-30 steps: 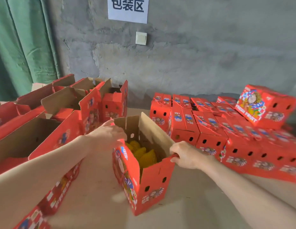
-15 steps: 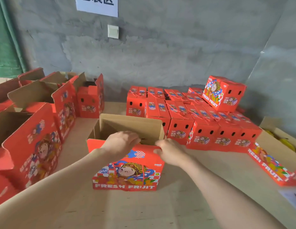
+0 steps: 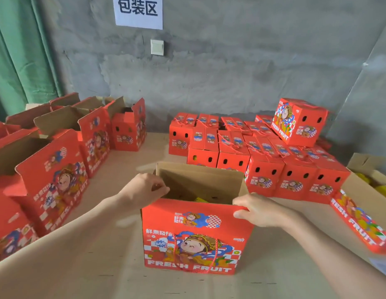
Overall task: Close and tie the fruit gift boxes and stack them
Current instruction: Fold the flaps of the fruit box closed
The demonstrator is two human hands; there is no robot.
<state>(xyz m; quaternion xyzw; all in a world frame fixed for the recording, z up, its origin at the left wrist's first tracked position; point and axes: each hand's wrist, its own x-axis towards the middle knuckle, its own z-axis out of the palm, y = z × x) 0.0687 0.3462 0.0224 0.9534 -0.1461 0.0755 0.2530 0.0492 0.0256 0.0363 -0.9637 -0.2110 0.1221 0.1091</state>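
1. Left of the open red cardboard fruit gift box [image 3: 196,234] stands a row of open red cardboard boxes [image 3: 58,180].
2. The left hand [image 3: 144,190] curls at its top left corner; I cannot tell if it grips.
3. The right hand [image 3: 261,210] pinches its top right edge.
4. Behind it, to the right, sit closed red boxes [image 3: 263,173].

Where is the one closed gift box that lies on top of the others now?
In the head view, the closed gift box rests on the back right part of the block of closed boxes, near the concrete wall.
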